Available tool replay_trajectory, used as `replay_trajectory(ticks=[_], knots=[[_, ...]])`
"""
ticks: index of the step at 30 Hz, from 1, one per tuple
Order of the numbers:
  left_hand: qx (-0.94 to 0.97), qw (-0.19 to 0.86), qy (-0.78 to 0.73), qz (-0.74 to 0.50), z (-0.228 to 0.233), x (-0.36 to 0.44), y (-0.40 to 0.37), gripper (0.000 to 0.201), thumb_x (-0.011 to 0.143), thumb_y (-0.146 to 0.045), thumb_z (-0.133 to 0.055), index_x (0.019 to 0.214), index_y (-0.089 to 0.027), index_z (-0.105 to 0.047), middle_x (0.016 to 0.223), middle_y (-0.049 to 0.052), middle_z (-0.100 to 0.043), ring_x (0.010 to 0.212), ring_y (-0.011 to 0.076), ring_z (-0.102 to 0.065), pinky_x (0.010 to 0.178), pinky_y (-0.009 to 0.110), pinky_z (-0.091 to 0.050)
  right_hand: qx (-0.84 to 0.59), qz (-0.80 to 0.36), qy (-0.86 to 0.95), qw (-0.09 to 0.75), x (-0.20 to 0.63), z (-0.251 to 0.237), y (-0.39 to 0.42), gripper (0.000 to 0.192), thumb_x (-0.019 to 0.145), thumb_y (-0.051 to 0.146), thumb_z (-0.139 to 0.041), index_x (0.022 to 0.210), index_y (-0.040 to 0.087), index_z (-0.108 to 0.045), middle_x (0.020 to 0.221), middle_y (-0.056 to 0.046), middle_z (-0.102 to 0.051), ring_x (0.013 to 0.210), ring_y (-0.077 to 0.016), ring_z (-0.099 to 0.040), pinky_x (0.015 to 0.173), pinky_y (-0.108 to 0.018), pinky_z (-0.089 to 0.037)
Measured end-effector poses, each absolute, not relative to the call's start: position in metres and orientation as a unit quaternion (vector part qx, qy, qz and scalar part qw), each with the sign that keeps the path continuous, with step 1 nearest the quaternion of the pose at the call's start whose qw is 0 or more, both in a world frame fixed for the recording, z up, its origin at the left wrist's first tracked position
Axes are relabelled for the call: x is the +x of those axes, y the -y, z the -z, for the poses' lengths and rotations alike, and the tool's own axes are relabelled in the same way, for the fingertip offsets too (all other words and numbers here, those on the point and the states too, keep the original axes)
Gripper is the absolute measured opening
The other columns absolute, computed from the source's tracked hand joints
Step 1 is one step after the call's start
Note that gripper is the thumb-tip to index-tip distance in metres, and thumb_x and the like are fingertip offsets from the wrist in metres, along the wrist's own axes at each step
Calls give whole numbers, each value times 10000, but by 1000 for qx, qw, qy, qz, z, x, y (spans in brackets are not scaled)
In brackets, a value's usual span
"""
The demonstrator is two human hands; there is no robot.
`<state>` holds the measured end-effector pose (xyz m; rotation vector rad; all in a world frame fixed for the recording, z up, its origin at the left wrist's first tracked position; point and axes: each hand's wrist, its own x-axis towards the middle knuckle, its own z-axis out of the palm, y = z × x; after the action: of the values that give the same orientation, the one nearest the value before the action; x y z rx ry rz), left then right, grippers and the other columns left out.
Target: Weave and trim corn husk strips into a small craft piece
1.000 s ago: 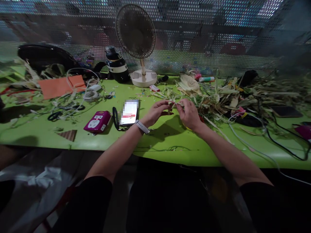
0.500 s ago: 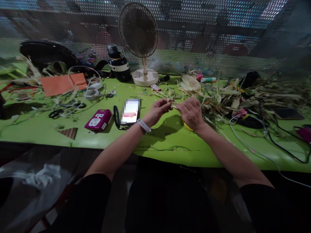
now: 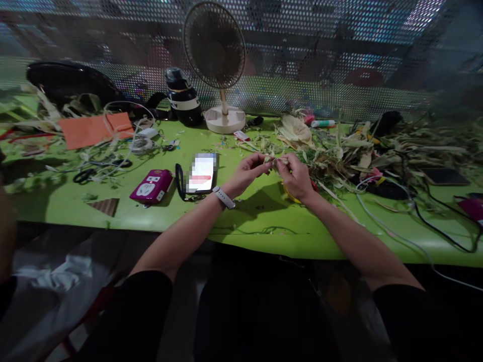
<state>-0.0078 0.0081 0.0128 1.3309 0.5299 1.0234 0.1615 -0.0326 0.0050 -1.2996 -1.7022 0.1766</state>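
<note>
Over the green table (image 3: 264,221), my left hand (image 3: 248,173) and my right hand (image 3: 296,175) meet at the fingertips. Both pinch a thin pale leaf strip (image 3: 276,160) held between them, a little above the tabletop. A white watch band sits on my left wrist. A big heap of dried leaf strips (image 3: 350,151) lies just beyond and to the right of my right hand. A yellow object is partly hidden under my right hand.
A lit phone (image 3: 202,173) and a magenta power strip (image 3: 151,185) lie left of my hands. Scissors (image 3: 88,173), cables and an orange sheet (image 3: 96,129) are further left. A desk fan (image 3: 221,65) and a black bottle (image 3: 183,98) stand at the back by a perforated metal screen.
My two hands have shifted slightly, fingers reworking their pinch on the strip; the view swayed a little. Nothing else on the table moved.
</note>
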Motion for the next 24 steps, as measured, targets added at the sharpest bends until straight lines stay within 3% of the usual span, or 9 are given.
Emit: replay_trajectory(ticks=[4,9,13,15,19,24], knots=[[579,645,-226,-444,-12,-8,-10,239,700,-271,-820,837,-160,-658,749,-22,-600,683,70,-525,717,235,-448,-544,-105,672,491,159,-9,34,364,918,574,-493,811,227,-520,617,26,-535,554,-132,-478,567,-289,-402],[549,676,-238,-430,-11,-9,-16,254,678,-274,-831,804,-144,-653,720,-28,-599,643,47,-503,635,192,-408,-541,-116,643,529,165,-15,29,460,801,675,-609,869,223,-556,833,-28,-618,800,-178,-574,766,-342,-473],[517,700,-242,-430,-9,-12,-22,243,665,-248,-833,810,-137,-672,718,-27,-604,621,35,-496,590,172,-380,-533,-282,636,482,172,-19,26,435,801,635,-633,902,215,-579,568,51,-489,526,-115,-449,548,-271,-387],[505,709,-239,-431,-8,-13,-25,238,662,-240,-834,809,-135,-679,704,-26,-602,609,34,-496,568,170,-367,-522,-320,621,490,173,-23,26,359,775,539,-697,868,212,-581,535,64,-469,486,-97,-411,509,-256,-352],[479,731,-232,-427,-8,-14,-28,193,681,-201,-816,791,-124,-676,684,-21,-591,599,36,-490,554,174,-353,-459,-406,600,515,178,-33,30,187,746,343,-698,843,211,-608,634,31,-594,574,-112,-536,608,-275,-466],[453,754,-233,-415,-9,-16,-30,143,712,-171,-783,719,-129,-646,654,-30,-561,605,39,-486,587,182,-368,-380,-441,668,464,183,-41,36,244,674,286,-774,907,230,-731,933,-21,-685,819,-152,-618,790,-329,-525]])
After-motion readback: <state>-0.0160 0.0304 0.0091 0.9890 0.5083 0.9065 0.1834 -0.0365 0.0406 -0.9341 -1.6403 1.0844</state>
